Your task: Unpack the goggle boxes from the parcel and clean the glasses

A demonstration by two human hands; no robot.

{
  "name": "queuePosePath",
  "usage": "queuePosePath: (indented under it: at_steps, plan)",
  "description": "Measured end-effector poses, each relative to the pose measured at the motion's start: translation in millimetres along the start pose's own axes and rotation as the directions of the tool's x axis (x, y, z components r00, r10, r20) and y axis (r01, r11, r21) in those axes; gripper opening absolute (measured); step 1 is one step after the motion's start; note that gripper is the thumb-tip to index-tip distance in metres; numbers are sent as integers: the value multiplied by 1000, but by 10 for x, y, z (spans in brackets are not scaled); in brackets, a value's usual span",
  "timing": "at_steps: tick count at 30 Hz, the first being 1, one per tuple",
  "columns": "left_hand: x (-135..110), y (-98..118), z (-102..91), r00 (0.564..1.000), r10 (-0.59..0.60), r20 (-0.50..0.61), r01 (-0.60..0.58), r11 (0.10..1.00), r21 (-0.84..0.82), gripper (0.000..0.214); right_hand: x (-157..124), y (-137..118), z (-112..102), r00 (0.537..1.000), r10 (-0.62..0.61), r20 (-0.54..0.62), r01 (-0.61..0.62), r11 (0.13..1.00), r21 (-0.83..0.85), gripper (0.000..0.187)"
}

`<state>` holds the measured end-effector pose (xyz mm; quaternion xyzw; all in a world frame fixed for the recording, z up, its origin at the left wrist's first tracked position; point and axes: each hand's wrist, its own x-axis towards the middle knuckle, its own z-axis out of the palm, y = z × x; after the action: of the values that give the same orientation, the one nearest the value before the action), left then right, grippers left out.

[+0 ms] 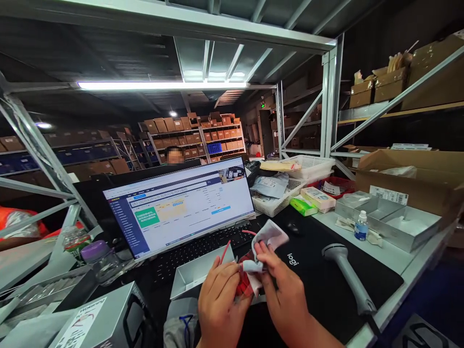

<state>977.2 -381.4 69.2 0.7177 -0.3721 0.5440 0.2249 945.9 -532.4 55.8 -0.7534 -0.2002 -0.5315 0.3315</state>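
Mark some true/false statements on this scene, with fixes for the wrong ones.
1. The right grip holds a pale cloth. True.
2. The handheld scanner is in the right grip. False: the handheld scanner lies on the black mat.
3. The monitor shows a dark screen. False: the monitor is lit and displays a page.
4. The small bottle with a white cap stands upright. True.
5. The purple-lidded jar stands right of the monitor. False: the purple-lidded jar is at the left, by the monitor's lower left corner.
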Motion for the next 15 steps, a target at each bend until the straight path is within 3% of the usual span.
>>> queuePosePath:
  at_steps: [4, 5, 9, 12, 14, 15]
  plan:
    - [4, 23, 0, 1000, -13, -13, 12, 1000, -27, 6, -32, -16, 5, 964, -265, -16, 265, 964, -28, 26]
    - [12, 37, -2, 1000, -12, -10, 12, 999, -37, 6, -25, -5, -3, 962, -271, -19, 271, 963, -12, 26]
    - [67, 97, -16, 1000, 0, -15, -1, 999, -52, 7, 28, 103, -59, 998, 45, -39, -44, 999, 25, 30]
    - [92, 90, -41, 1000, 0, 27, 2, 997, -72, 8, -8, 220, -107, 992, 91, -91, -83, 992, 96, 34]
    - [89, 62, -63, 998, -20, 56, 25, 996, -89, 9, -67, 331, -142, 944, 288, -159, -251, 943, 221, 26]
    - [84, 49, -72, 997, -32, 64, 38, 995, -95, 12, -100, 394, -159, 866, 465, -181, -389, 857, 339, 21]
